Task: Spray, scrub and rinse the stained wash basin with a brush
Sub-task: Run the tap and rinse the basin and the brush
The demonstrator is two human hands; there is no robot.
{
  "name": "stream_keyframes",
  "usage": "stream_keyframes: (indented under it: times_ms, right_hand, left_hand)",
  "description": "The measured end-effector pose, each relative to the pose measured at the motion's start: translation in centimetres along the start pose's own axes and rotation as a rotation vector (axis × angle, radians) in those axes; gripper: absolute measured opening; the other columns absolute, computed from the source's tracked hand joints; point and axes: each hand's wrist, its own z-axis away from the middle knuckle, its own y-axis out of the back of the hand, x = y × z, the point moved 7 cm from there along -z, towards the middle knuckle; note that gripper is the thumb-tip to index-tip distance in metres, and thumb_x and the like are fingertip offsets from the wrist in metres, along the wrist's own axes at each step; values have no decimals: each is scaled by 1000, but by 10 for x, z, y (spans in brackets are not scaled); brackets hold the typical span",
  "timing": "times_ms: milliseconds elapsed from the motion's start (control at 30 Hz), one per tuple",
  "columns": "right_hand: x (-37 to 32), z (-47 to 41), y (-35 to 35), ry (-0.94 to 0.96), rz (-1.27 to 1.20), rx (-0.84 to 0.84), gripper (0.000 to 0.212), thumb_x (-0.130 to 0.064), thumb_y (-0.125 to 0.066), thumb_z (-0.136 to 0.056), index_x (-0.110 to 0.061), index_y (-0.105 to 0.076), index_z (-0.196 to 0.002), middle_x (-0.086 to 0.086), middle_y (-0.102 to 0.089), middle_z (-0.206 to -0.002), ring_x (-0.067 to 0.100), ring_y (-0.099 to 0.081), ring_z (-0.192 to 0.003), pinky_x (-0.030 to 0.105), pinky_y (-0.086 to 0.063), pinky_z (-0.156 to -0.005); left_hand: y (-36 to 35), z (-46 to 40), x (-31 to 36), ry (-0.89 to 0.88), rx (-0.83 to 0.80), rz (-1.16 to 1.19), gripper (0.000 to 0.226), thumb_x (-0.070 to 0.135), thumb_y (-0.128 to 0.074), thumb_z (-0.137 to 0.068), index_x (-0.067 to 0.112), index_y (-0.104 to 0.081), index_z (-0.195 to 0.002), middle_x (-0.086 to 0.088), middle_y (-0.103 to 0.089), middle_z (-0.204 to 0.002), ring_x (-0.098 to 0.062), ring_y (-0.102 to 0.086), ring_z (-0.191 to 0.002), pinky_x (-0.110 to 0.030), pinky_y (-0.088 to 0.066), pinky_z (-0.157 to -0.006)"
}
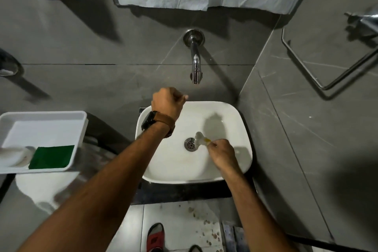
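Currently, no brand, label or legible writing is visible on any item in the head view.

The white wash basin sits on a dark worktop below a wall-mounted chrome tap. The drain lies near the basin centre.

The right hand is inside the basin, closed around the handle of a small brush. The brush has a white head and a yellow section on the handle, just ahead of the fingertips. The brush head rests just beside the drain, on its right edge; whether the bristles touch the basin surface cannot be determined.

The left hand is curled into a loose fist above the basin's rear-left rim, below and left of the tap spout. It grips nothing visible. A watch with a brown strap is on the left wrist.

A white tray sits left of the basin, well apart from both hands. It holds a green scouring pad and a white object that cannot be identified.

A red sandal is on the floor below the basin.
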Motion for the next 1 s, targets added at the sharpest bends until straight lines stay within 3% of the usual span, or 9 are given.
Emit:
stream_keyframes:
  times_ms: [100, 200, 300, 400, 467, 633, 833, 1000]
  right_hand:
    - [-16, 8, 1, 32, 5, 4, 35, -22, -52, -94, -13, -51, -60, 2, -54, -61, 25, -53, -63, 29, -30, -46]
    - [-39, 20, -9, 69, 21, -25, 36, -18, -50, -92, -12, -47, -57, 3, -52, -60, 27, -52, -64, 30, -31, -48]
    - [-72, 34, -37, 138, 72, -92, 29, -15, -48, -89, -6, -53, -62, 9, -56, -62, 31, -55, -65, 34, -37, -53]
    - [-111, 43, -76, 210, 107, -138, 30, -22, -46, -92, -6, -63, -72, 14, -69, -76, 36, -65, -77, 39, -51, -66]
    - [-141, 47, -115, 264, 139, -184, 32, -25, -47, -94, -8, -67, -78, 13, -72, -83, 36, -66, -83, 39, -52, -73]
    - [-212, 47, -243, 366, 190, -327, 26, -23, -52, -93, -9, -74, -86, 13, -73, -81, 34, -67, -83, 36, -52, -74]
    - [-283, 23, -415, 398, 262, -487, 24, -26, -57, -92, -20, -69, -72, 9, -73, -81, 37, -70, -88, 41, -56, -78]
    - [-329, -3, -523, 503, 309, -514, 28, -27, -54, -97, -12, -75, -108, 13, -76, -110, 33, -69, -101, 37, -56, -87]
  left_hand:
    - [11, 29, -31, 40, -11, 12, 32, 44, -60, -92, 19, -74, -79, 3, -75, -74, -17, -71, -75, -26, -49, -65]
    - [25, 56, -76, 160, 4, 98, 47, 44, -45, -100, 14, -77, -83, -2, -77, -83, -23, -72, -84, -31, -53, -77]
    - [47, 75, -132, 310, 52, 66, 54, 42, -37, -103, 5, -75, -96, -19, -74, -102, -41, -65, -99, -39, -47, -82]
    - [82, 85, -189, 425, 161, 57, 52, 37, -37, -104, -3, -70, -99, -29, -69, -105, -46, -62, -101, -42, -45, -81]
    - [109, 87, -231, 506, 225, 67, 49, 32, -37, -105, -5, -69, -101, -31, -67, -107, -47, -61, -103, -42, -43, -83]
    - [171, 80, -343, 670, 379, 125, 45, 28, -38, -104, -6, -67, -99, -31, -67, -104, -47, -61, -99, -43, -44, -81]
    - [217, 64, -477, 857, 524, 128, 45, 29, -34, -105, -3, -65, -98, -28, -68, -103, -46, -60, -98, -41, -43, -81]
    - [225, 56, -568, 983, 633, 145, 39, 26, -34, -105, 2, -64, -115, -24, -67, -115, -43, -59, -108, -39, -43, -89]
